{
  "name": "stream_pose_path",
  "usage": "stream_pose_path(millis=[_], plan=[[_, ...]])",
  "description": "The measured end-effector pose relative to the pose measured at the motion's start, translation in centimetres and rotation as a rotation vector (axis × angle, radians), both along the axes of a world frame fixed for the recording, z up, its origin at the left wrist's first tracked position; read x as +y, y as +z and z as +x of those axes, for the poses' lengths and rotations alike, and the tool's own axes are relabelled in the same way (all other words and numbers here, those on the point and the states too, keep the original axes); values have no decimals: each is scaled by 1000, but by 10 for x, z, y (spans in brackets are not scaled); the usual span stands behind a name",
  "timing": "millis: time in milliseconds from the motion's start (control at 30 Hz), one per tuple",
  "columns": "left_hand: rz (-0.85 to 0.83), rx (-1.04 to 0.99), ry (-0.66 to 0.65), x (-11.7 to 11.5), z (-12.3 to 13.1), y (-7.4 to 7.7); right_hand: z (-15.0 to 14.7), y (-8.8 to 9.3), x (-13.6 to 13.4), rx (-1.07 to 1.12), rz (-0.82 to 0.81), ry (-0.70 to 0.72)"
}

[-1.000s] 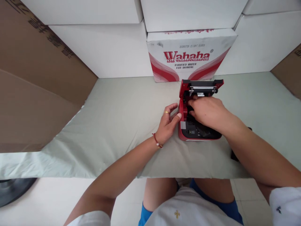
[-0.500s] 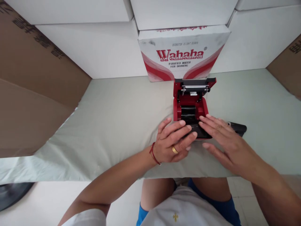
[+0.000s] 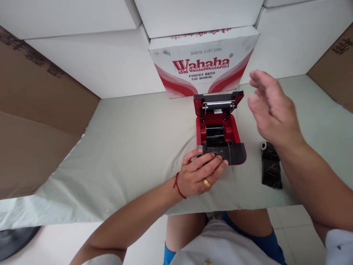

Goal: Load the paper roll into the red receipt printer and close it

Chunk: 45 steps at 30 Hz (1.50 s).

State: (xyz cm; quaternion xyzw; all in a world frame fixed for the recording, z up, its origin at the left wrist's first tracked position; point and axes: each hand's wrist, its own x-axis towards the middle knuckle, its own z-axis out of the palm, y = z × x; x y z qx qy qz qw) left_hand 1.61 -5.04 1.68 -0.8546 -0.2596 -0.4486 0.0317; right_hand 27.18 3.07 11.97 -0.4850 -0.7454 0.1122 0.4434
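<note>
A small red and black printer (image 3: 237,154) stands on the cloth with its lid (image 3: 198,105) raised. Inside its red bay sits a shiny black roll (image 3: 214,134), and a metal bar and roller cross the underside of the lid. My left hand (image 3: 197,175) rests on the front left of the printer, fingers over the black front panel and thumb hidden below; it holds the body there. In the air right of the lid is my right hand (image 3: 275,108), blurred, fingers partly bent and apart from the thumb, with nothing seen in it.
Right of the printer lies a black-wrapped roll (image 3: 271,169) with a white core end. A Wahaha water carton (image 3: 204,66) stands behind the printer, against white boxes (image 3: 91,62). Brown cartons flank the table on the left (image 3: 41,140) and right (image 3: 335,70). Pale green cloth (image 3: 132,140) covers the table.
My right hand has left the printer's front and risen up and to the right, uncovering the panel and the black-wrapped roll. My left hand stays at the printer. The view has shifted slightly.
</note>
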Motion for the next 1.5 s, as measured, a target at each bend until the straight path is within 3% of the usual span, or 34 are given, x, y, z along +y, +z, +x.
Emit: stream_pose_path(millis=[133, 300, 467, 600, 833, 933, 1033, 1233, 1500], plan=[[-66, -12, -34, -2, -2, 1, -22, 2, 19, -51, -54, 84], [82, 9, 21, 0, 1, 10, -25, 2, -19, -143, 10, 56], [61, -22, -11, 0, 3, 14, -9, -22, -55, -241, 177, 195], [95, -18, 18, 0, 4, 12, -2, -40, -60, -237, 240, 217], [104, 0, 19, 0, 3, 6, -4, -46, -60, -220, 197, 196], [78, -90, -5, 5, -5, 8, -6, -51, -62, -158, 192, 199], [-48, -249, 14, 13, -16, 8, -8, -56, -63, -97, 223, 193], [-550, -582, -51, 31, -26, -6, -10, -64, -65, -97, 219, 192], [-954, -616, -222, 45, -25, -12, -2, -69, -82, -191, 349, 341]])
